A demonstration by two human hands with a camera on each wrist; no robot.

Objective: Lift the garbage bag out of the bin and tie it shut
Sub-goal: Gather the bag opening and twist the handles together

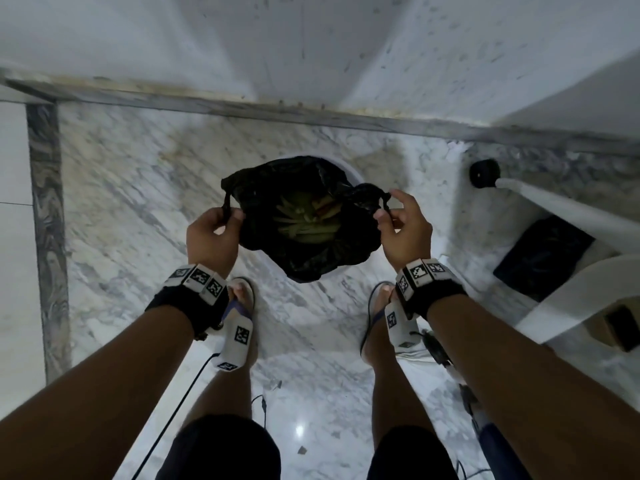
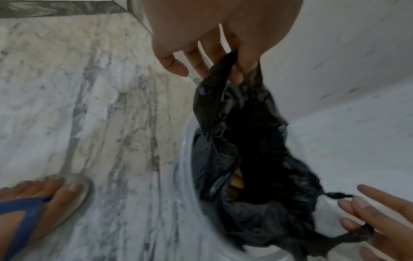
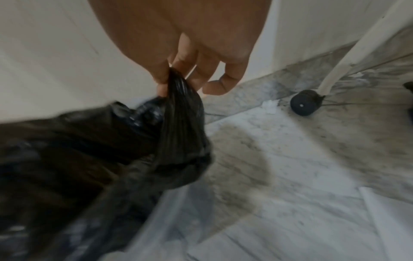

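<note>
A black garbage bag (image 1: 304, 247) hangs open over the white bin (image 1: 349, 169), showing yellowish scraps inside. My left hand (image 1: 221, 223) pinches the bag's left corner strip. My right hand (image 1: 391, 216) pinches the right corner strip. In the left wrist view, my left hand (image 2: 241, 70) pinches a gathered black fold of the bag (image 2: 234, 141), which sits inside the pale bin (image 2: 185, 176); the right hand's fingers show at the lower right. The right wrist view shows my right hand (image 3: 165, 83) pinching a pleated fold of the bag (image 3: 178, 127).
Marble floor (image 1: 138, 188) surrounds the bin, with a white wall (image 1: 277, 46) just behind. A white chair with a black caster (image 1: 485, 173) stands to the right, a black item (image 1: 543, 258) under it. My sandalled feet (image 1: 242, 299) stand close in front, with cables trailing.
</note>
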